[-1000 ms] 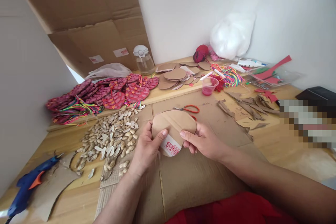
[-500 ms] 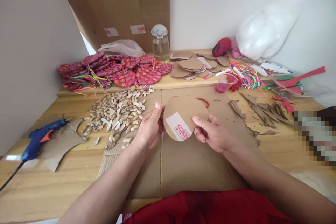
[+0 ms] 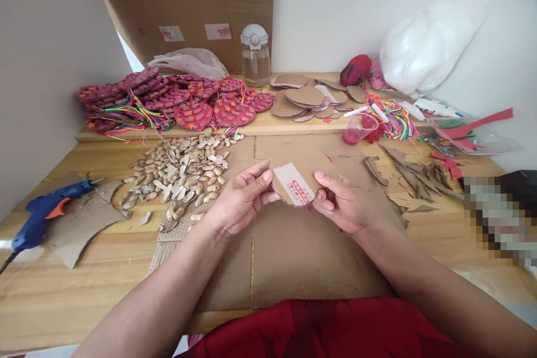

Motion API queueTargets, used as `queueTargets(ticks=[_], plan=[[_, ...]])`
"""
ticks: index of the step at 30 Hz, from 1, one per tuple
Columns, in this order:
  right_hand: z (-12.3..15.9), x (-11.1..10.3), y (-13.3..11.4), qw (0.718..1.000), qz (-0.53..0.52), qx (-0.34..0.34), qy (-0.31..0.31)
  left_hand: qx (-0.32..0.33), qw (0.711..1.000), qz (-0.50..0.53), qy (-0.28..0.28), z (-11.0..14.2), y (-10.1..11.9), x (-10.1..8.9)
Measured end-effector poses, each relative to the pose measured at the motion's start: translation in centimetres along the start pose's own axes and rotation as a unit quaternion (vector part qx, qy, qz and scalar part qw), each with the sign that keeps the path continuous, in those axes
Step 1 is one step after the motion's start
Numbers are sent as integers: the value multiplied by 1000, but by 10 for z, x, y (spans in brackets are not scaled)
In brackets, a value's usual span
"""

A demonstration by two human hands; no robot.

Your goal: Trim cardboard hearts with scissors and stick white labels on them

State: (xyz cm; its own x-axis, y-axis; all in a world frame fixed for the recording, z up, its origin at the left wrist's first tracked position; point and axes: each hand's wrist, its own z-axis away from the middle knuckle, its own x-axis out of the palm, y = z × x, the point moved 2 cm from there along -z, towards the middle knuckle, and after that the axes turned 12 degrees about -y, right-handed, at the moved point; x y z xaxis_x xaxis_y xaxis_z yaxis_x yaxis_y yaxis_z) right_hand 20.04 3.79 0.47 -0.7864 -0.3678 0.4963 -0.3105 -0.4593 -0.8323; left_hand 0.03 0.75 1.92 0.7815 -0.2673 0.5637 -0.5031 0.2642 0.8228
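Between my two hands is a round cardboard disc, raised over the cardboard mat and tilted. A white label with red print is stuck on its near face. My left hand pinches the left edge with thumb and fingers. At the right edge my right hand grips it, thumb on the face. Specks of pink and red show just past the disc's rim; what lies behind it is hidden. Peanut shells are heaped left of my left hand.
A blue glue gun lies at left beside a cardboard scrap. Along the back shelf stand decorated red discs, a water bottle, cut cardboard discs and a pink cup. Torn cardboard strips lie at right.
The disc has tilted, so its face looks shorter. The red loop behind it is now mostly hidden. My left hand has shifted its hold along the edge, and the view has moved slightly.
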Motion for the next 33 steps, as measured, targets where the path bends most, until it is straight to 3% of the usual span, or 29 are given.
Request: queueTargets(ticks=[11, 16, 19, 21, 24, 27, 31, 33], plan=[[1, 2, -6, 999, 33, -28, 15, -22, 1000, 5, 12, 0, -1, -2], [1, 1, -8, 1000, 14, -21, 3, -19, 998, 1, -56, 3, 2, -1], [2, 0, -10, 1000, -13, -10, 5, -24, 995, -46, -84, 4, 1, -2], [3, -1, -11, 1000, -22, 2, -8, 33, 988, -142, -54, 2, 2, -2], [4, 1, -9, 997, -27, 37, -58, 175, 923, -344, 8, 3, 9, 1], [5, 3, -5, 991, -29, 87, -102, 243, 845, -475, -9, 7, 16, 8], [3, 3, 5, 981, 0, 148, -125, 255, 814, -516, -72, 11, 16, 7], [2, 1, 7, 982, 78, 138, -103, 283, 792, -537, -63, 12, 15, 5]])
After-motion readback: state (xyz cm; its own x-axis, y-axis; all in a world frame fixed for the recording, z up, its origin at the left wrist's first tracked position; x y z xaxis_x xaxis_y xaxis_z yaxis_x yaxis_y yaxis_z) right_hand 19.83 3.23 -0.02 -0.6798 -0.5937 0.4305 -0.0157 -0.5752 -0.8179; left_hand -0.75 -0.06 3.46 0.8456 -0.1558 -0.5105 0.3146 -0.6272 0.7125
